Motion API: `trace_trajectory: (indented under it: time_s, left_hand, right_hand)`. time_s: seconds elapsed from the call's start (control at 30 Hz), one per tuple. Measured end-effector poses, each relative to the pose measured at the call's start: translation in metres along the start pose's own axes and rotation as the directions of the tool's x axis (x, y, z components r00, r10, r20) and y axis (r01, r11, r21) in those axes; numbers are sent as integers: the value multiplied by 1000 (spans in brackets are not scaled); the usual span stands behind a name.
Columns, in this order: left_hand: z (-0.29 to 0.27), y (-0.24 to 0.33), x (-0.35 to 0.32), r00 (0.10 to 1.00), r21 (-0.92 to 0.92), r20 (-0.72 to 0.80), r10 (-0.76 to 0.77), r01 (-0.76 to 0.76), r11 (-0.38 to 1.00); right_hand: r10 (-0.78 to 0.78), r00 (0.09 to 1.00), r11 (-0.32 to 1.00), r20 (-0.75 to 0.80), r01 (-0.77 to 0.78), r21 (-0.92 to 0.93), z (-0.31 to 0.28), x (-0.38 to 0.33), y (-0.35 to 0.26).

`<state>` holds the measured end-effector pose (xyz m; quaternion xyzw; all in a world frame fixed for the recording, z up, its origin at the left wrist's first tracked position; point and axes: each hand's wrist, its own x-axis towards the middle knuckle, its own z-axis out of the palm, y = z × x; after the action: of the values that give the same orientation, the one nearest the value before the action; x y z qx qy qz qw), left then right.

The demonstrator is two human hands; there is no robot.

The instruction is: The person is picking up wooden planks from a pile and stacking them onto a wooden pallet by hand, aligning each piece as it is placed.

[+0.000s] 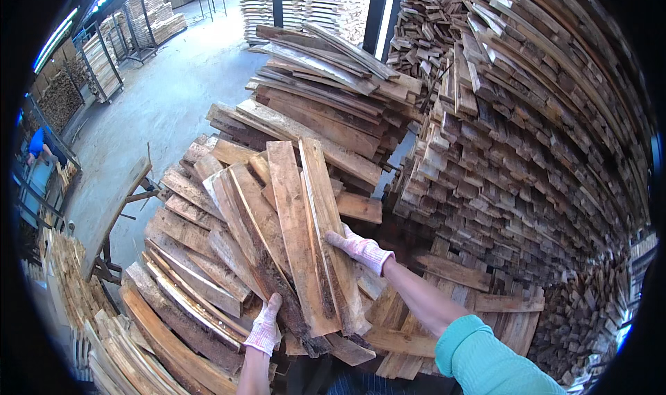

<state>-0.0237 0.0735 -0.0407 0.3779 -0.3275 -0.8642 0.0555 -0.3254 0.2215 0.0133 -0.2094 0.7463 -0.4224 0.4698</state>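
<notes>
While both gloved hands grip the bundle of rough planks (298, 235), left hand (264, 329) underneath, right hand (361, 248) clasps its edge above the plank pile (187, 277).

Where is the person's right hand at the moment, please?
In the head view, the right hand is just right of centre, resting on the right edge of the top planks, with the tall stack to its right.
</notes>
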Motion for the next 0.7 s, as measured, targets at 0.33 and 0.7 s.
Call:
trace_trajectory:
  time_s: [0.33, 0.7]
  left_hand:
    - [-48, -44, -128, 972, -91, -3, -236, 235, 968]
    - [80, -99, -176, 965, 315, 252, -74, -10, 949]
  right_hand:
    - [291, 915, 434, 279, -386, 814, 94, -140, 117]
    - [276, 954, 411, -114, -10, 911, 96, -291, 160]
